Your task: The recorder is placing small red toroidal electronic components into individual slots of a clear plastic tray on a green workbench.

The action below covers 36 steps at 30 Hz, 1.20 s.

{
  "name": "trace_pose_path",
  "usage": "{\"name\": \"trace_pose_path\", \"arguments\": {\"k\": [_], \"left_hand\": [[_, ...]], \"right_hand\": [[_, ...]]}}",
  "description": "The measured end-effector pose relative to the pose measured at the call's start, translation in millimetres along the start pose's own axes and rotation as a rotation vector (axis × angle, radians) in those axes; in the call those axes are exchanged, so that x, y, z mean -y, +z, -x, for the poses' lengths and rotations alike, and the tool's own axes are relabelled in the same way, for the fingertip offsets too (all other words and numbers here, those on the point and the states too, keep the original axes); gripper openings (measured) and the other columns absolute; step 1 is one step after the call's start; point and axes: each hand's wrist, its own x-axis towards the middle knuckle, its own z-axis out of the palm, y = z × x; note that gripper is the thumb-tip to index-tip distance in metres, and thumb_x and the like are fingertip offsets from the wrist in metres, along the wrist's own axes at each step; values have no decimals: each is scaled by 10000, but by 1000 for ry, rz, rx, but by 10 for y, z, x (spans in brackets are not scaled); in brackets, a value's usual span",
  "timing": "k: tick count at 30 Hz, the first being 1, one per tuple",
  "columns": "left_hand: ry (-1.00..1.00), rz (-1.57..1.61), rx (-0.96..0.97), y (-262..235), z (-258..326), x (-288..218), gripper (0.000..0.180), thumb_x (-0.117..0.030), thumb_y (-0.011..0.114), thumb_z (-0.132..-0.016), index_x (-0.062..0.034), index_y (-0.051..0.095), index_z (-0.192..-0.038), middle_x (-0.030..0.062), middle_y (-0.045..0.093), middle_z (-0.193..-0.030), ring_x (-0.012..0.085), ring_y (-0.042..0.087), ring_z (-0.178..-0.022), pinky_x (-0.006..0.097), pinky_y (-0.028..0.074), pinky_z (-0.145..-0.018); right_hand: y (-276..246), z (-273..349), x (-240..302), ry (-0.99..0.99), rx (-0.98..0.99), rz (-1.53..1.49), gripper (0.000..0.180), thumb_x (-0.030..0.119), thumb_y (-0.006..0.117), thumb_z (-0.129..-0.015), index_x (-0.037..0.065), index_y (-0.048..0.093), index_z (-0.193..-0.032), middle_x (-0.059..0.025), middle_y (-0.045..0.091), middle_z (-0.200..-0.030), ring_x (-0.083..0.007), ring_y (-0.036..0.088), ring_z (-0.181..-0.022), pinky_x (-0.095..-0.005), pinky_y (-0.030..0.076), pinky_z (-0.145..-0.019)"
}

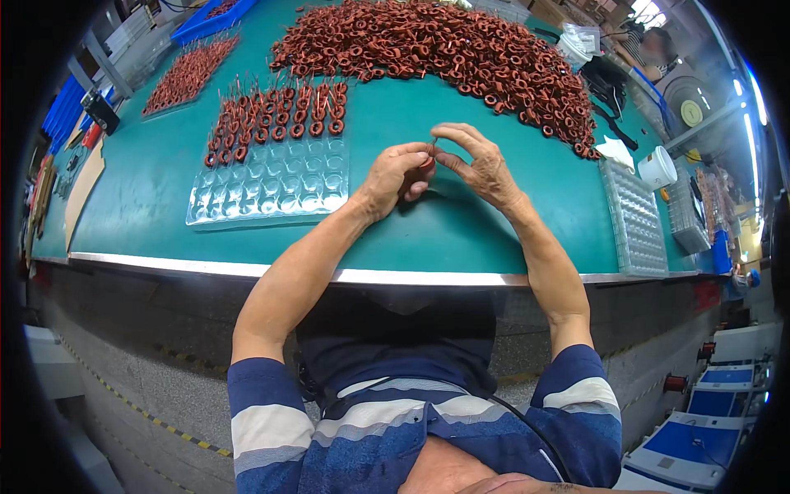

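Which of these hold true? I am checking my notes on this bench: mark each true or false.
1. Both hands meet over the green table. True: the left hand and right hand pinch one copper coil between them.
2. The clear blister tray is full. False: only its far rows hold coils; the near pockets are bare.
3. A large heap of coils lies at the far side. True.
4. The white round tub stands left of the tray. False: it stands at the right.
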Motion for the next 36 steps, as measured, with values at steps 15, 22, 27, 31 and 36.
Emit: {"name": "trace_pose_path", "arguments": {"k": [15,22,27,31,36], "left_hand": [[222,-527,-86,124,24,41,268,-150,503,-980,-21,468,-1213,36,553,-863,78,542,-696,209,448,-568],[340,-575,-70,246,119,-21,219,-134,508,-970,-52,548,-1170,-7,533,-781,61,506,-632,205,420,-529],[409,-726,-233,179,64,-6,201,-123,541,-945,-17,594,-1106,1,549,-712,72,509,-593,235,416,-517],[560,-891,-407,82,-26,49,181,-109,547,-921,3,604,-1051,28,560,-676,89,507,-544,261,413,-494],[282,-567,-243,154,55,-37,206,-150,527,-944,-3,569,-1082,44,568,-731,107,554,-592,255,446,-500]], "right_hand": [[-11,35,-107,550,124,-311,217,207,630,-901,-1,683,-930,-56,641,-699,-113,594,-647,-266,484,-588],[22,52,-124,632,82,-639,237,229,628,-913,3,695,-934,-25,609,-716,-85,546,-664,-255,455,-591],[84,54,-64,67,-90,178,146,173,634,-894,37,685,-893,-75,599,-756,-219,563,-682,-326,440,-601],[92,-40,267,-250,-160,334,43,88,675,-822,55,647,-816,-58,550,-701,-248,521,-642,-358,422,-582],[-15,31,10,311,-107,-81,122,136,644,-871,30,693,-837,-80,612,-731,-193,573,-653,-323,451,-578]]}}
